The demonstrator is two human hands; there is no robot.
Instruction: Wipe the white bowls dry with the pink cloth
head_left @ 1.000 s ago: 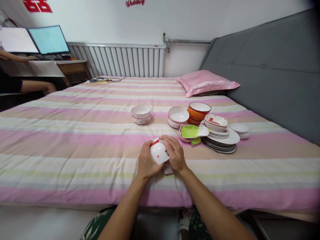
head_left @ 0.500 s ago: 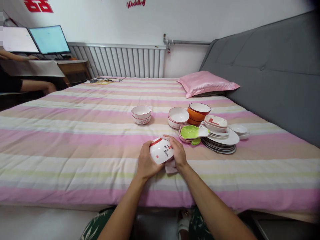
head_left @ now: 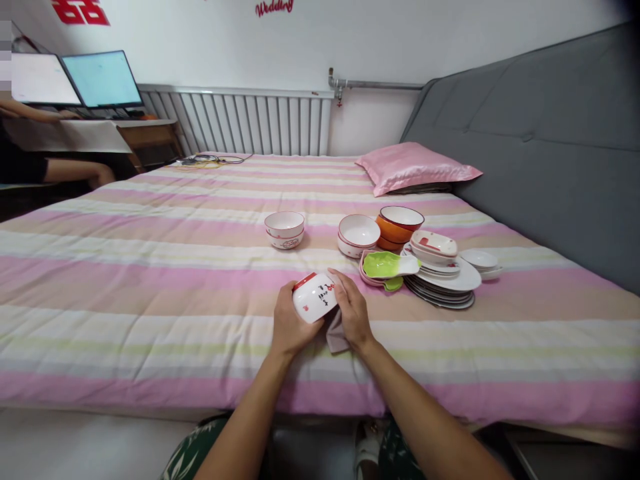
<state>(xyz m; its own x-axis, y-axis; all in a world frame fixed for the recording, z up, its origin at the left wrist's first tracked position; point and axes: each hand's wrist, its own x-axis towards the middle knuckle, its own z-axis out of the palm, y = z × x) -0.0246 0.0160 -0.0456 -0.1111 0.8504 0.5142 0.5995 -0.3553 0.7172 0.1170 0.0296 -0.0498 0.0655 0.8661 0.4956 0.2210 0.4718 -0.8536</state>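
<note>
A white bowl point(head_left: 314, 298) with a red band and dark lettering is tilted on its side above the bed's front part. My left hand point(head_left: 290, 323) grips it from the left, fingers closed around it. My right hand point(head_left: 354, 310) presses a greyish-pink cloth point(head_left: 337, 333) to the bowl's right side, and the cloth's end hangs below the palm. Beyond my hands stand two stacked white bowls point(head_left: 285, 230) and, to their right, another pair of white bowls point(head_left: 359, 233). A green spoon-shaped dish point(head_left: 387, 265) lies just right of my right hand.
Orange bowls point(head_left: 395, 230) stand behind a stack of plates point(head_left: 450, 283) topped by small rectangular dishes point(head_left: 433, 245). Small white dishes point(head_left: 479, 259) sit farther right. A pink pillow point(head_left: 415, 167) lies near the grey headboard point(head_left: 540, 127). Cables point(head_left: 215, 160) lie at the bed's far edge; a person point(head_left: 75, 170) sits at a desk.
The bowl has turned and tilted in my hands and shifted slightly left. My right hand has moved a little with the cloth, which now hangs lower.
</note>
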